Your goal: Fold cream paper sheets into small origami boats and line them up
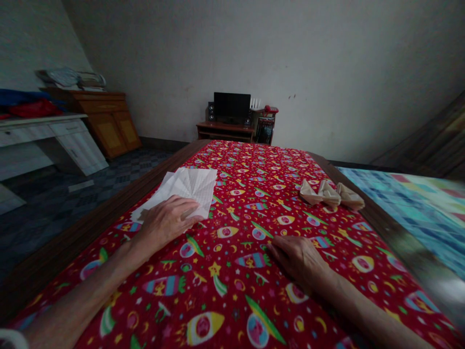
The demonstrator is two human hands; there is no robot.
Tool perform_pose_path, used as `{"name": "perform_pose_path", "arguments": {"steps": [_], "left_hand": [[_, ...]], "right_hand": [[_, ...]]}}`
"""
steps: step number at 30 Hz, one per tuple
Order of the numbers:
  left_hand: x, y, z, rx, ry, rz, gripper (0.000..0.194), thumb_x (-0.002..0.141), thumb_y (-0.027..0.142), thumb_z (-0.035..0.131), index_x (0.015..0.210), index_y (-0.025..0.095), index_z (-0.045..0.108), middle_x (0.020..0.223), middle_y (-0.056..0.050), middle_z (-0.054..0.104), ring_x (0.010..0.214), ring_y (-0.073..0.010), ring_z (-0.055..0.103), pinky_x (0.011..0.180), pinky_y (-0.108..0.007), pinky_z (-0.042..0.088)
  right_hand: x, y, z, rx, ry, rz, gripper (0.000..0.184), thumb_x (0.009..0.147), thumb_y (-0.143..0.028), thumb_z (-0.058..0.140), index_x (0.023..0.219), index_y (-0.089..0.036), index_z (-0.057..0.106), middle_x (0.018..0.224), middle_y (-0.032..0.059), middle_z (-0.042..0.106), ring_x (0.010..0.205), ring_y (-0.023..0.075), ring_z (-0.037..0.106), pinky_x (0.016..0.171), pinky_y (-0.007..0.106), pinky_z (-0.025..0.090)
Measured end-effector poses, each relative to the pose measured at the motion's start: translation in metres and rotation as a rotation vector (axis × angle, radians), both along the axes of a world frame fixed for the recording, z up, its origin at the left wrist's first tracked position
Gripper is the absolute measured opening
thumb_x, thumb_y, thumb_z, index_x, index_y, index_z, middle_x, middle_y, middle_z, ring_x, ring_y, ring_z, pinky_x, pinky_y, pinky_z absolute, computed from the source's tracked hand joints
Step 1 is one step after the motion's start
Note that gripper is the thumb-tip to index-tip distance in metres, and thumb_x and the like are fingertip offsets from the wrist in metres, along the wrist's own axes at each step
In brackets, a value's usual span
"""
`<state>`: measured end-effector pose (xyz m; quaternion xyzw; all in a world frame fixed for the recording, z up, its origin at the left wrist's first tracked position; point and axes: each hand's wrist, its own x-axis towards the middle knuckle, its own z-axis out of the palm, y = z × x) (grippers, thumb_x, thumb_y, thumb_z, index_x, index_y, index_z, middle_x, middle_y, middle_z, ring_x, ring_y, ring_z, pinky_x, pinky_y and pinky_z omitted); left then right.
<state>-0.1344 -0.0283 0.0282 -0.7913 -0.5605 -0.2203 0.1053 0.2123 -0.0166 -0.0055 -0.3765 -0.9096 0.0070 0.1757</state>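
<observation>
My left hand [169, 214] rests on a few loose white paper sheets [201, 186] at the table's left side. Its fingers lie over the near part of the paper, with the thumb apart from them. Crease lines fan out across the top sheet, and faint print shows on it. My right hand [300, 254] lies on the red patterned tablecloth [232, 271], its fingers together and bent down, nothing visible in them. Beyond it, near the right edge, three folded beige paper pieces [330, 195] stand in a row, touching or nearly so.
The table's dark wooden border [119, 208] shows on both sides. At the far end are a monitor [232, 105], speakers and a red telephone [271, 109]. A white desk [69, 140] and a wooden cabinet [109, 121] stand left; a bed with checked cover [407, 213] lies right.
</observation>
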Motion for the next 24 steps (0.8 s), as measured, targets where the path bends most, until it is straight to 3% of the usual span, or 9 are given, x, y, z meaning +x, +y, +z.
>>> {"name": "perform_pose_path", "arguments": {"steps": [11, 20, 24], "left_hand": [[0.0, -0.0017, -0.0029, 0.024, 0.069, 0.021, 0.039, 0.08, 0.05, 0.06, 0.108, 0.023, 0.065, 0.114, -0.004, 0.066, 0.104, -0.0245, 0.058, 0.081, -0.034, 0.047], [-0.0013, -0.0008, -0.0063, 0.048, 0.071, 0.012, 0.04, 0.082, 0.051, 0.058, 0.108, 0.023, 0.064, 0.113, -0.005, 0.066, 0.104, -0.0236, 0.058, 0.081, -0.034, 0.047], [-0.0036, 0.0016, -0.0094, 0.045, 0.051, 0.012, 0.029, 0.086, 0.042, 0.054, 0.104, 0.022, 0.066, 0.109, -0.005, 0.067, 0.101, -0.023, 0.058, 0.081, -0.033, 0.048]], "right_hand": [[0.0007, 0.0005, 0.0004, 0.033, 0.004, 0.013, 0.035, 0.095, -0.03, 0.037, 0.067, -0.016, 0.053, 0.055, -0.0005, 0.051, 0.046, 0.0081, 0.04, 0.051, 0.025, 0.021], [0.0016, 0.0003, -0.0016, 0.019, 0.0, 0.002, 0.035, 0.095, -0.031, 0.037, 0.067, -0.016, 0.052, 0.056, -0.0003, 0.052, 0.047, 0.0082, 0.04, 0.051, 0.025, 0.021], [0.0021, -0.0004, -0.0015, 0.024, -0.015, 0.003, 0.035, 0.096, -0.032, 0.036, 0.068, -0.017, 0.052, 0.056, -0.0005, 0.052, 0.048, 0.0084, 0.04, 0.051, 0.026, 0.021]]}}
